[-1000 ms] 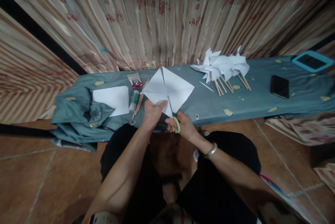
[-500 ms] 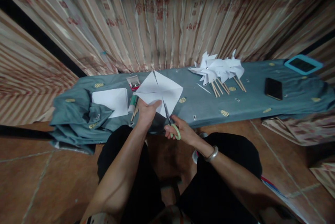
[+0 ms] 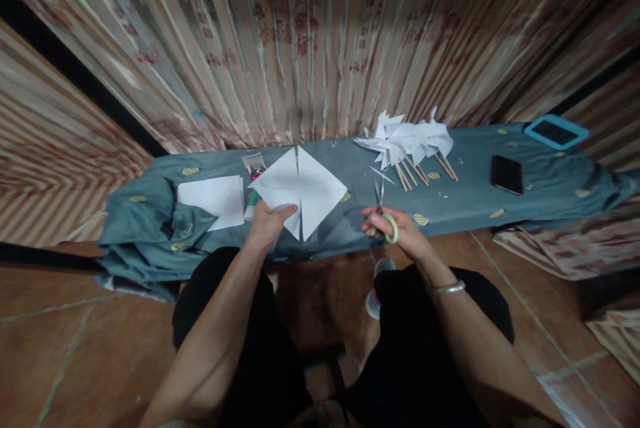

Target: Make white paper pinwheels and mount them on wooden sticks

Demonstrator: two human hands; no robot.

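Observation:
A square sheet of white paper (image 3: 323, 185) is held corner-down, with slits cut in from its corners toward the middle. My left hand (image 3: 270, 220) grips its lower left side, thumb on top and fingers underneath. To the right of the paper, my right hand (image 3: 393, 227) holds a pair of scissors (image 3: 379, 201) with light green handles. The blades point away from me, apart from the paper. Partly hidden behind the paper and my left hand are a green glue stick (image 3: 251, 205) and a small open box of metal pins (image 3: 256, 167).
A stack of white paper (image 3: 213, 198) lies at the left on the teal cloth (image 3: 350, 241). Several paper pinwheels (image 3: 407, 140) on wooden sticks lie right of centre, near a thin white sliver (image 3: 383, 175). Farther right are a black phone (image 3: 507, 175) and a blue-framed tablet (image 3: 557, 132).
The scissors have come out of the paper's lower corner and moved right with my right hand. A slit now shows at that corner. My left hand still holds the sheet.

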